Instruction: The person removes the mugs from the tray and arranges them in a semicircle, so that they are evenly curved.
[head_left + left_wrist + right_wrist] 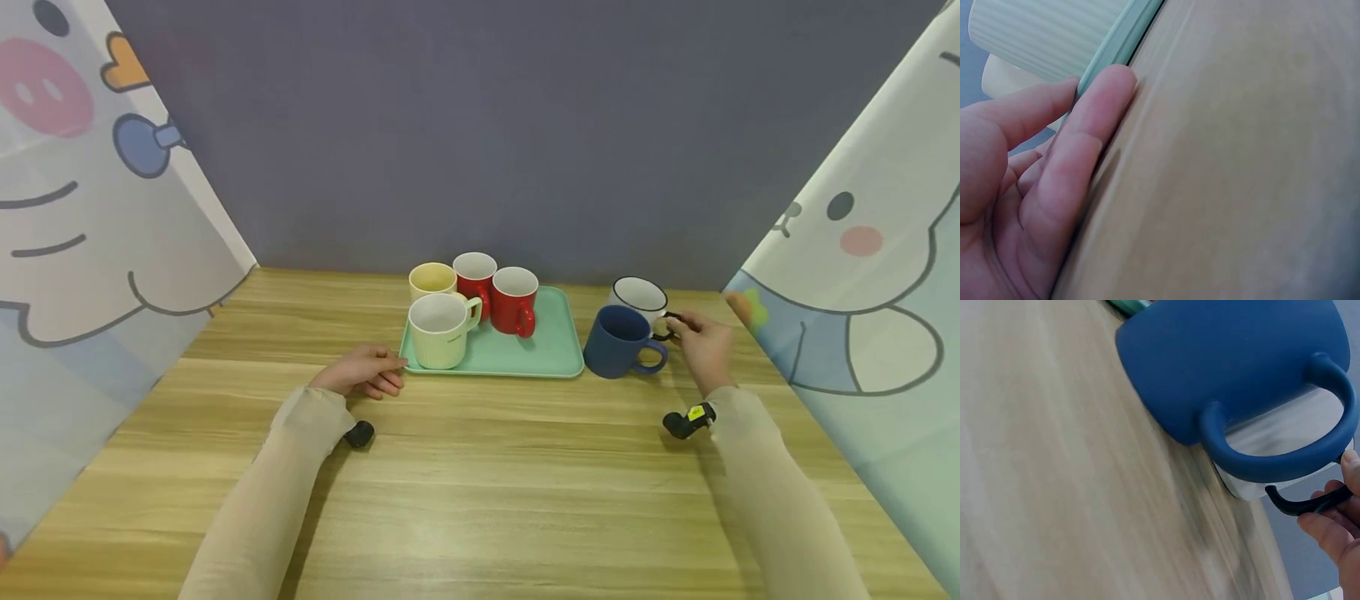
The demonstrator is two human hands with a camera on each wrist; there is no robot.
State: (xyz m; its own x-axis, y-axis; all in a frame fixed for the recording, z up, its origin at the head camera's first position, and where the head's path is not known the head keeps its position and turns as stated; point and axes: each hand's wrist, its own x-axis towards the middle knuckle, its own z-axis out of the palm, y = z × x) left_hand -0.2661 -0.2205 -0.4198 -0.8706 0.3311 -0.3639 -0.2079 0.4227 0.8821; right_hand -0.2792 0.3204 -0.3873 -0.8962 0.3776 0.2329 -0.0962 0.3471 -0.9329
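Observation:
At its left corner, the mint-green tray (558, 333) is pinched by my left hand (367, 369), the thumb at the rim and the other fingers low against the edge. On the tray stand a pale cream ribbed mug (441, 337), a yellow mug (431, 279) and two red mugs, one (513, 304) in front of the other (474, 271). My right hand (701, 342) grips the black handle (1300, 505) of a white black-rimmed mug (637, 296). A dark blue mug (618, 342) stands upright before it, partly hiding it.
A grey wall (480, 133) rises behind the wooden table (487, 483). Cartoon-printed cloths hang on the left (112, 208) and the right (885, 275). The blue mug stands close to the tray's right end.

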